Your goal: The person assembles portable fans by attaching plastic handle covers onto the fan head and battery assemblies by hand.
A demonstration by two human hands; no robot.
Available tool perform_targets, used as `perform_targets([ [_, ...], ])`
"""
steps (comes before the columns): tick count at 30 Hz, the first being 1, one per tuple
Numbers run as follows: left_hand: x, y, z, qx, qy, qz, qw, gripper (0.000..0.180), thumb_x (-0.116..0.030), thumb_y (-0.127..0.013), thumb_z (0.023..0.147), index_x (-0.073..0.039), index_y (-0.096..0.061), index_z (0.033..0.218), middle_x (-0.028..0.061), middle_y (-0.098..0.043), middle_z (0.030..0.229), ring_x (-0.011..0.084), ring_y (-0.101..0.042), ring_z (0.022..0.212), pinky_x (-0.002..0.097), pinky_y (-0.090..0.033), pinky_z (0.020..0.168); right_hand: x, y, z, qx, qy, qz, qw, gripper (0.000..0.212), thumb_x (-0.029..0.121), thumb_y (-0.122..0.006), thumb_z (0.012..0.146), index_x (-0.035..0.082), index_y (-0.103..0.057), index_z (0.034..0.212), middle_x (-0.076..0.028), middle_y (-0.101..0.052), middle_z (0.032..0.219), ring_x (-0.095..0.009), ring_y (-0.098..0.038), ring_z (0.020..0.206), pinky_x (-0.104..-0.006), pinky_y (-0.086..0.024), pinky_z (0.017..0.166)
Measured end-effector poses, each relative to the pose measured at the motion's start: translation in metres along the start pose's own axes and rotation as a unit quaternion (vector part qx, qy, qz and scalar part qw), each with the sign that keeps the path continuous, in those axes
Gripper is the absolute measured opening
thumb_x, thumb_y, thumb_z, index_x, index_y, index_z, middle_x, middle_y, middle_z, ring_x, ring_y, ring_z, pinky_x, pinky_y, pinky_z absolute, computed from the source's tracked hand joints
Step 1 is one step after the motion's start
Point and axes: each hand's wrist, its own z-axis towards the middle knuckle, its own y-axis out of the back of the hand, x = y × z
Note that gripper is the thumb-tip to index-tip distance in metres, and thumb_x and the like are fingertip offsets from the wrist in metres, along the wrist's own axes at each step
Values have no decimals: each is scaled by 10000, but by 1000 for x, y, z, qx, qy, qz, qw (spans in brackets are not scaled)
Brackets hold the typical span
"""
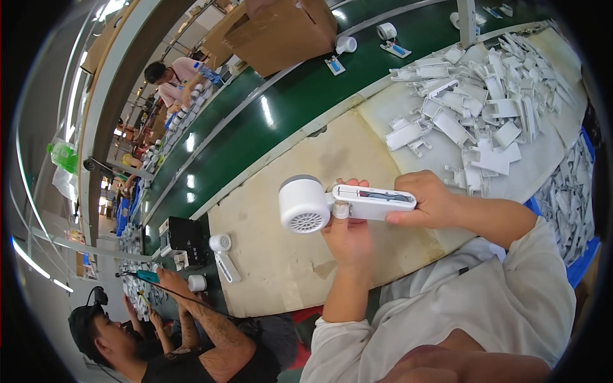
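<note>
A beige-covered bench (287, 258) is spread across the middle, its 2 o'clock side covered by a heap of white plastic parts (482, 105). A cardboard box (290, 32) is seen at 11 o'clock. At the centre, a white fan-headed device (348, 196) is held above the bench, its handle end grasped by the right hand (424, 199), its neck clasped by the left hand (349, 242). A similar unit (227, 265) is laid at 8 o'clock.

One left hand (350, 246) and one right hand (426, 199) hold one white device (305, 201); one similar device (223, 260) lies on the table (274, 271). Two blue-striped pieces (334, 65) lie nearest the cardboard box (287, 38). White plastic parts (453, 126): too many to count.
</note>
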Motion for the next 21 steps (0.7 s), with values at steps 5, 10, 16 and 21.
perform_targets([
  [5,-11,30,31,26,34,-39,998,369,-124,-627,811,-29,-478,1135,118,-583,1057,278,-561,1007,450,-438,919,-1,-4,31,22,76,-147,986,345,371,-660,756,38,-572,784,-94,-555,772,-266,-554,693,-336,-444,570],
  [10,-12,57,41,80,85,-40,992,392,-267,-632,822,-152,-480,1164,7,-591,1107,230,-549,1057,409,-425,933,15,-9,41,-20,38,59,997,282,272,-674,760,48,-592,911,-70,-567,884,-240,-565,806,-308,-464,643],
  [16,-15,53,38,137,69,26,988,424,-248,-688,775,-165,-500,1146,18,-587,1126,252,-539,1076,423,-418,942,11,-5,33,-65,80,-14,995,196,66,-687,716,58,-602,892,-64,-567,918,-230,-566,832,-286,-467,647],
  [21,-8,52,33,158,99,16,982,406,-178,-715,743,-122,-535,1102,87,-563,1154,286,-486,1153,397,-438,924,22,1,31,-80,123,-83,986,244,36,-689,694,82,-625,925,-55,-566,945,-216,-547,839,-310,-453,701],
])
